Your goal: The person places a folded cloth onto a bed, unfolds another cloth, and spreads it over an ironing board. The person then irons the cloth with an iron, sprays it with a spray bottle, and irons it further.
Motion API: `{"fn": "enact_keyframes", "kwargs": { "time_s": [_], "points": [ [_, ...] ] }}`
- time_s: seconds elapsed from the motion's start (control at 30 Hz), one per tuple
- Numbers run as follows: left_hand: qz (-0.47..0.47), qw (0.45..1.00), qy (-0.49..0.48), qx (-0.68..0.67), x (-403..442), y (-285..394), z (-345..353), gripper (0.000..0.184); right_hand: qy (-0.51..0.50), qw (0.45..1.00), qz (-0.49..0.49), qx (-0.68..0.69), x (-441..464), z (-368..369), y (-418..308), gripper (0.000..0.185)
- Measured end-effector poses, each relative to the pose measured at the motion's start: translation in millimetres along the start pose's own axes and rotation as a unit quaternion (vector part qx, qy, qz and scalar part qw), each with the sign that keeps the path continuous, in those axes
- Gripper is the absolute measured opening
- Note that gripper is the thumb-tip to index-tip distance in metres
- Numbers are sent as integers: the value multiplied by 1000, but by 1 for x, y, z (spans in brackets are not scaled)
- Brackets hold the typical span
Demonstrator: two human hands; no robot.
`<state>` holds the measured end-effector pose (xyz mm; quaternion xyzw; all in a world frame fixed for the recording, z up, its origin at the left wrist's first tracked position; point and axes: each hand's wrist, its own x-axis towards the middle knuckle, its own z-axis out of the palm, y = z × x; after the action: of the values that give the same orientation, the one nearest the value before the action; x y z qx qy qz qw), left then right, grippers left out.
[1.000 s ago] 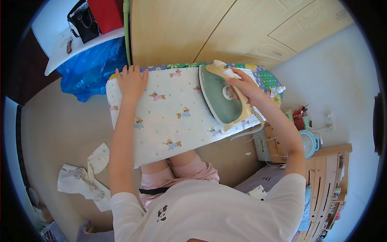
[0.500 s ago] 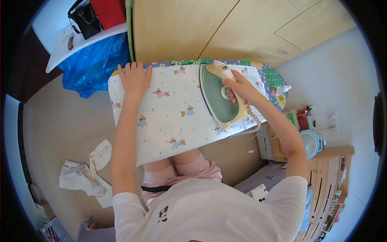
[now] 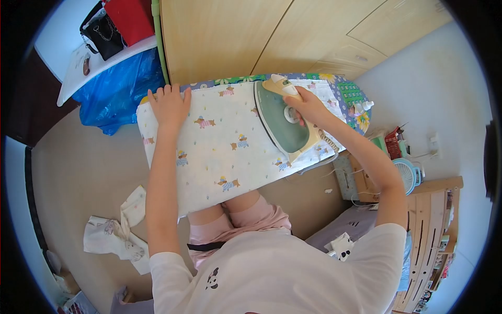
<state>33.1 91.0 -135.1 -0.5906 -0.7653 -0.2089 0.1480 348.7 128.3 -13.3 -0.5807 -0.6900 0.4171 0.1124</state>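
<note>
A white cloth printed with small dressed dogs lies spread over a flowered ironing board. My left hand rests flat on the cloth's far left corner, fingers spread. On the cloth's right half sits a green and cream iron, soleplate down. My right hand is wrapped round its handle, with the thumb side toward the board's far edge. The iron's cord hangs off its rear right side, over the near edge. A small white-capped clear bottle is at the board's right end.
Wooden cabinet doors stand right behind the board. A blue plastic bag hangs below a white shelf at left. Crumpled white clothing lies on the floor. A small blue fan and red basket are at right.
The whole view has shifted slightly. The iron and my right hand stay at almost the same place on the cloth, and the cord hangs a little differently. My left hand keeps its place.
</note>
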Motion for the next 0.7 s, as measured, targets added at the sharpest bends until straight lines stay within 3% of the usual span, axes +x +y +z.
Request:
{"fn": "enact_keyframes", "kwargs": {
  "time_s": [0.7],
  "points": [
    [1, 999, 31, -30, -2, -1, 4, 34, 25, 1000, 11, 12, 3, -13, 7, 41]
  ]
}}
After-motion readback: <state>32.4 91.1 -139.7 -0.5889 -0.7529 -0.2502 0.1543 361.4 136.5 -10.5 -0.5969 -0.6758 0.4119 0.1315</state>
